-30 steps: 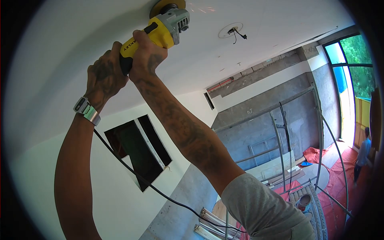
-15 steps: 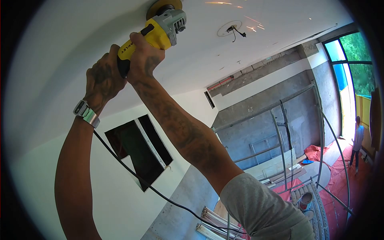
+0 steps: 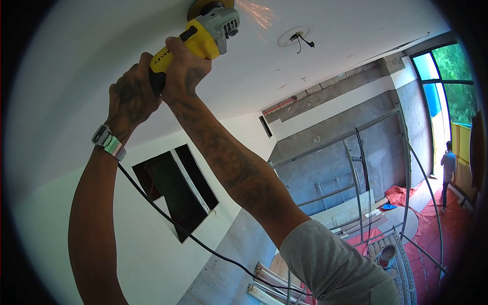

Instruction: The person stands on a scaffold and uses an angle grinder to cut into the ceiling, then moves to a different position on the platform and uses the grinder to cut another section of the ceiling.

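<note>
A yellow and grey angle grinder (image 3: 203, 39) is held up against the white ceiling (image 3: 127, 30), its disc (image 3: 203, 7) at the top edge of the view. Orange sparks (image 3: 258, 14) fly to the right of the disc. My right hand (image 3: 187, 66) is wrapped round the yellow body. Lower down and to the left, my left hand (image 3: 133, 94) grips the rear end of the handle, with a metal watch on its wrist. A black cable (image 3: 203, 244) runs down from behind the left wrist.
A round ceiling opening (image 3: 294, 36) has loose wires. Metal scaffold bars (image 3: 351, 175) stand at the right, with a perforated platform and a can (image 3: 388, 254) below. Another person (image 3: 448, 165) stands near the tall window. Long strips lie at the bottom.
The grinder has shifted slightly right against the ceiling. The sparks now form a denser spray close to the disc. The person by the window has moved a little left.
</note>
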`<state>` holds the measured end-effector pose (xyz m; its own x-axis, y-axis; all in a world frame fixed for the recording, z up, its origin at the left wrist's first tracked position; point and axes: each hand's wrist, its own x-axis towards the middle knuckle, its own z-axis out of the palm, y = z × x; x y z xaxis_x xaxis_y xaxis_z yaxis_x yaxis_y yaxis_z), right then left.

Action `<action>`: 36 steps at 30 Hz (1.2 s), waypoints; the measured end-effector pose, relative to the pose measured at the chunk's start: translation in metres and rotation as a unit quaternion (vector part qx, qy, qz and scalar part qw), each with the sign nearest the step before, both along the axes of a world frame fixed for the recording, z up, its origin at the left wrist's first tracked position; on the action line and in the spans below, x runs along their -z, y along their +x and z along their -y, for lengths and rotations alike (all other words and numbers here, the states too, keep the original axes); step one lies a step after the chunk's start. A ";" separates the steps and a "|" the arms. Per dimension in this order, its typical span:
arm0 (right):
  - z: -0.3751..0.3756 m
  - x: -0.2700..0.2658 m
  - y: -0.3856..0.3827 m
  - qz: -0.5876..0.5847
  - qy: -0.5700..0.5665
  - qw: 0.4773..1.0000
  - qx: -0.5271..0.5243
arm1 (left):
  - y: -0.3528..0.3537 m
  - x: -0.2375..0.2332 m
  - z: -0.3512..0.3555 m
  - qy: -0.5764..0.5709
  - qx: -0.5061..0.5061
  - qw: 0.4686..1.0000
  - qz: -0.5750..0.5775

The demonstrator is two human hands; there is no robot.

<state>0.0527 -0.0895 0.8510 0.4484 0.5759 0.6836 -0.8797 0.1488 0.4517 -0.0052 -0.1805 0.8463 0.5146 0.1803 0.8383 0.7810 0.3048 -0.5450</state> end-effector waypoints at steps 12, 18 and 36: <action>-0.008 0.105 -0.004 0.090 -0.048 0.995 -0.015 | -0.015 0.096 -0.005 -0.048 0.018 0.999 0.015; -0.023 0.345 -0.007 0.275 -0.246 0.929 -0.037 | -0.045 0.317 -0.040 -0.270 0.186 0.922 0.205; 0.083 0.924 0.094 0.486 -0.716 0.440 -0.240 | 0.029 0.811 0.042 -0.762 0.032 0.296 0.575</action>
